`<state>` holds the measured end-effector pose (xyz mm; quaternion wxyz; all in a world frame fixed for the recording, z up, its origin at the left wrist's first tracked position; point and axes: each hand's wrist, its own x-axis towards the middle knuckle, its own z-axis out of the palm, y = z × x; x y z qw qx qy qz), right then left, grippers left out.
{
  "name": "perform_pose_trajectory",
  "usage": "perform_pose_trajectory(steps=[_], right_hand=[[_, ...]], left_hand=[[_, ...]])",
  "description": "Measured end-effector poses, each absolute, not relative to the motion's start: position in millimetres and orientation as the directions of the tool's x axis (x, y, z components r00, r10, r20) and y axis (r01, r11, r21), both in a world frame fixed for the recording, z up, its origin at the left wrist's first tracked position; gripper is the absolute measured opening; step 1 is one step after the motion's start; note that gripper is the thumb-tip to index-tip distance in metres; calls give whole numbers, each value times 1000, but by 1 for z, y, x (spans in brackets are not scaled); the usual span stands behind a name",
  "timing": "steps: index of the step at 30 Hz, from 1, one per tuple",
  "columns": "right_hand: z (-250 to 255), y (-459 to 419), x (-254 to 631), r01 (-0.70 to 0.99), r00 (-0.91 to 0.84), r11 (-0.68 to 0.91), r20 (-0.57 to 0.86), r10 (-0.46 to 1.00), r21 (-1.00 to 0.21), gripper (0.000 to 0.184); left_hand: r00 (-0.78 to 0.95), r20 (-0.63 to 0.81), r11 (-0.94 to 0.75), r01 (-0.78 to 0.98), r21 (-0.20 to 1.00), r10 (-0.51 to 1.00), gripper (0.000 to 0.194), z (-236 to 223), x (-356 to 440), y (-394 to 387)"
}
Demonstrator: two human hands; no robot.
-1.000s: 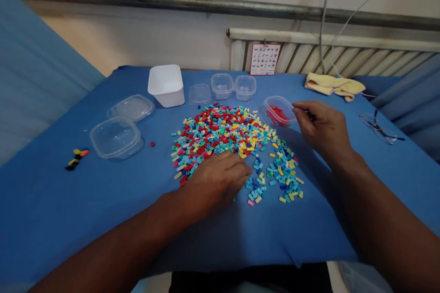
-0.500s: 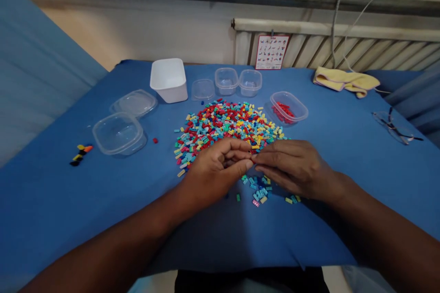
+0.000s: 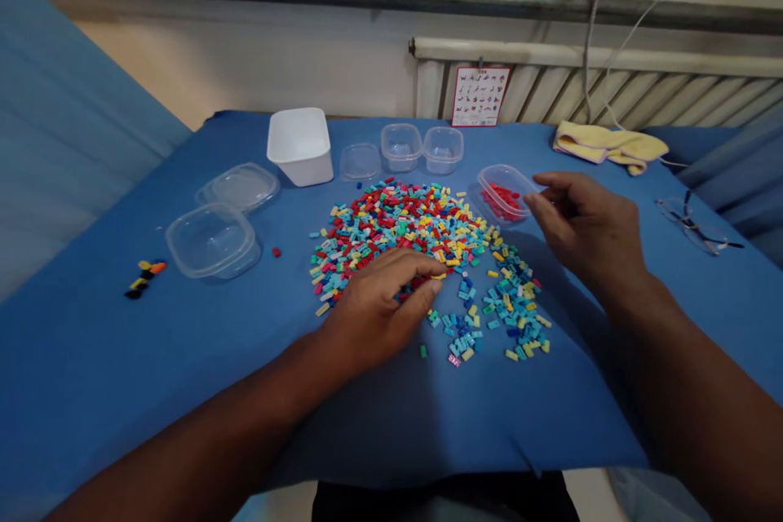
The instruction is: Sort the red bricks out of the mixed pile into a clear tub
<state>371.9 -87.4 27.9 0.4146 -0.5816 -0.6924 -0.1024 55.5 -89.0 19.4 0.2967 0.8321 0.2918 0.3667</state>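
Small multicoloured toy bricks (image 3: 400,216) lie in a big heap on the blue table. My left hand (image 3: 388,294) rests at the heap's near edge, fingers loosely curved. A gap shows between thumb and forefinger, with bricks visible beneath. My right hand (image 3: 590,228) is at the right side of a clear plastic tub (image 3: 486,174) that contains red bricks (image 3: 502,200). Its thumb and forefinger are apart close to the rim; whether they touch it I cannot tell. Blue and yellow bricks (image 3: 517,298) form a looser patch between my hands, nearer to me.
A white bin (image 3: 299,134), two small clear tubs (image 3: 402,143) and a lid (image 3: 360,161) stand at the back. At left are a larger clear tub (image 3: 211,241) and a small brick figure (image 3: 145,277). Glasses (image 3: 701,227) and a yellow cloth (image 3: 608,145) lie at right.
My right hand has left my left hand's fingertips and moved right and away from me to the tub of red bricks. The loose patch of bricks is uncovered. My left hand has barely moved.
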Motion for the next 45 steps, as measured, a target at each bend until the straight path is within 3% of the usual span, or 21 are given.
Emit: perform_pose_trajectory(steps=[4, 8, 12, 16, 20, 25, 30, 33, 36, 39, 45], right_hand=[[21, -89, 377, 878, 54, 289, 681, 731, -381, 21], [13, -93, 361, 839, -154, 427, 604, 781, -338, 18], [-1, -86, 340, 787, -386, 552, 476, 790, -276, 31], [-6, -86, 329, 645, -607, 716, 391, 692, -268, 40], [-2, -95, 338, 553, -676, 786, 402, 617, -277, 30], [3, -98, 354, 634, -623, 740, 418, 661, -226, 19], [16, -102, 355, 585, -706, 770, 308, 638, -254, 17], [22, -105, 354, 616, -692, 744, 274, 668, -259, 21], [19, -103, 352, 653, -635, 707, 313, 707, -272, 18], [11, -99, 350, 601, -651, 741, 354, 671, -299, 28], [14, -97, 360, 666, -624, 714, 363, 692, -216, 21]], left_hand=[[564, 591, -810, 303, 502, 577, 14, 16, 50, -76], [575, 587, -820, 349, 454, 570, 13, 16, 50, -72], [692, 497, -852, 414, 320, 524, 31, 10, 52, -75], [814, 337, -880, 419, 222, 472, 51, 4, 52, -81], [847, 329, -906, 367, 209, 419, 42, 7, 52, -84], [820, 379, -903, 370, 219, 428, 27, 12, 53, -86], [851, 345, -916, 344, 205, 396, 41, 5, 53, -92], [882, 323, -933, 281, 223, 343, 38, 0, 54, -94], [869, 341, -927, 287, 240, 358, 37, -3, 55, -96], [863, 345, -925, 305, 228, 370, 36, -5, 55, -95], [840, 340, -905, 371, 208, 422, 34, 4, 53, -92]])
